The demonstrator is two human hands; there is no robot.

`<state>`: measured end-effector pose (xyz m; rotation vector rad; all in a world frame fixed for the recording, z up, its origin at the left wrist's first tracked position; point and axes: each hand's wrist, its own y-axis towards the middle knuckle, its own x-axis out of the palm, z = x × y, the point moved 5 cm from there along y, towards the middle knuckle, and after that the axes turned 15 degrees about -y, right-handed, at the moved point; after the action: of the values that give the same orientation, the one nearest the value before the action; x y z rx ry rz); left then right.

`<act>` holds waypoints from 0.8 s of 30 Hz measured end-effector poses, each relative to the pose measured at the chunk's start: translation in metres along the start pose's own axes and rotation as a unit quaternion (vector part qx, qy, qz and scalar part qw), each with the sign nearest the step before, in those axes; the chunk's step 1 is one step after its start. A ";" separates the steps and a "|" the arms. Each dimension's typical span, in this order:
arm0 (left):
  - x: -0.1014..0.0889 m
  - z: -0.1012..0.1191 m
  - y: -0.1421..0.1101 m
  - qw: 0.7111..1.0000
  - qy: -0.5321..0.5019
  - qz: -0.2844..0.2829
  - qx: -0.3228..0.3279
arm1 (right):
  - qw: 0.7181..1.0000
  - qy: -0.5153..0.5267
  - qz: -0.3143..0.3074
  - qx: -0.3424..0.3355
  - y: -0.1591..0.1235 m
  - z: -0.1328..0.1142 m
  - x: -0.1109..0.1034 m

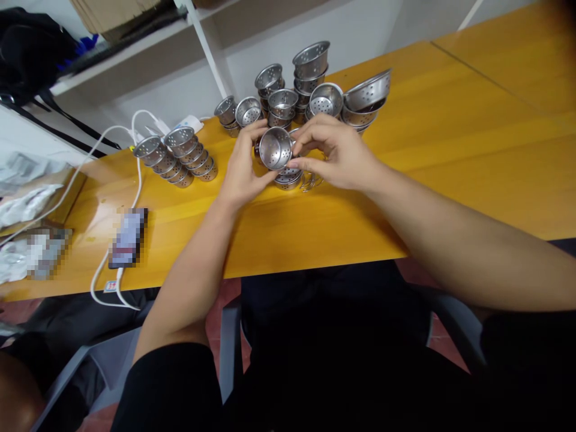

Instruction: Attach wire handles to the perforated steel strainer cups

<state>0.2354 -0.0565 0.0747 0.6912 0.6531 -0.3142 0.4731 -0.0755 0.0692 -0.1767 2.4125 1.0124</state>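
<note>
A small perforated metal cup (275,148) is held up between my two hands, its open mouth tilted toward me. My left hand (243,165) is closed round its left side, with the thumb below the rim. At the right edge, my right hand (335,153) pinches the rim or a thin wire there; which of these is too small to tell. Directly under the held cup stands another perforated cup (288,180), partly hidden. Several thin wire pieces (311,180) lie beside it, beneath my right hand.
Stacks of perforated metal cups (282,103) stand behind my hands, with wider bowls (368,90) to their right. Two leaning cup stacks (180,157) are on the left. A phone (129,238) with a white cable (138,174) lies near the front edge of the yellow table (472,162).
</note>
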 end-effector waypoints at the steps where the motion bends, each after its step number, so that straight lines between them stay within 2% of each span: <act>1: -0.001 -0.003 0.000 1.000 -0.004 0.009 -0.013 | 1.000 0.006 -0.004 -0.005 0.000 0.001 0.002; 5: -0.004 -0.017 0.001 0.999 -0.024 0.034 -0.032 | 0.999 0.008 -0.022 -0.021 -0.001 0.001 0.007; 8: -0.011 -0.032 -0.001 0.995 -0.042 0.090 -0.030 | 1.000 -0.021 -0.008 -0.014 -0.001 0.002 0.002; 10: -0.019 -0.047 -0.003 0.989 -0.041 0.134 -0.052 | 0.999 -0.046 0.007 0.000 0.000 0.005 -0.004; 13: -0.027 -0.071 -0.006 0.973 -0.008 0.178 -0.146 | 0.997 -0.074 0.021 0.013 0.000 0.013 -0.012; 15: -0.029 -0.080 -0.008 0.956 0.020 0.179 -0.231 | 0.996 -0.089 0.019 0.023 0.000 0.019 -0.013; 18: -0.027 -0.078 -0.010 0.934 0.052 0.161 -0.314 | 0.995 -0.094 0.004 0.037 -0.001 0.026 -0.010; 24: -0.022 -0.064 -0.010 0.922 0.071 0.142 -0.352 | 0.994 -0.095 -0.011 0.046 -0.004 0.027 -0.004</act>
<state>0.1855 -0.0191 0.0464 0.1059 0.7325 0.2445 0.4889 -0.0597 0.0528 -0.0706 2.2724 0.8648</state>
